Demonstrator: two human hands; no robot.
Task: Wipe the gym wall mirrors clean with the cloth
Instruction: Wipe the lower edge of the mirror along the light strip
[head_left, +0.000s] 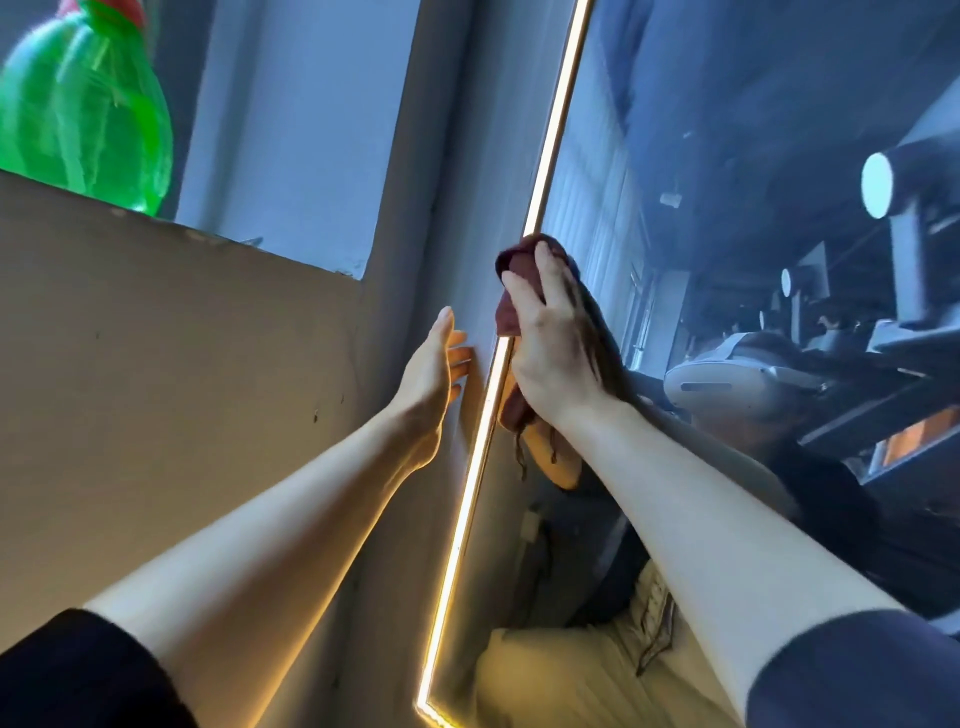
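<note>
While your right hand (550, 332) bunches the dark red cloth (511, 260) against the mirror (727, 156), treat that cloth as what it appears to be: soft, light and limp, with no stiffness of its own. It folds over your fingertips and spills out below your palm, so the grip is a curled hold around a wad, with the fingers wrapped over the top of the bundle and pressing it to the glass right at the lit edge strip (550, 135). Judging by the loose tail hanging under your wrist, the cloth will drag and flap if you hold only a corner; gather it into the palm so a flat pad sits between your fingers and the glass. The mirror itself is hard, smooth and likely slippery under a dry cloth, and it should be taken as fragile, so press evenly rather than digging in with fingertips. Your left hand (436, 364) lies just beside the grip, on the other side of the strip, with straight fingers resting flat on the grey wall (447, 156) and holding nothing. Well away from the grip, up and to its left, a green plastic bottle (83, 109) stands on a ledge (208, 234).
</note>
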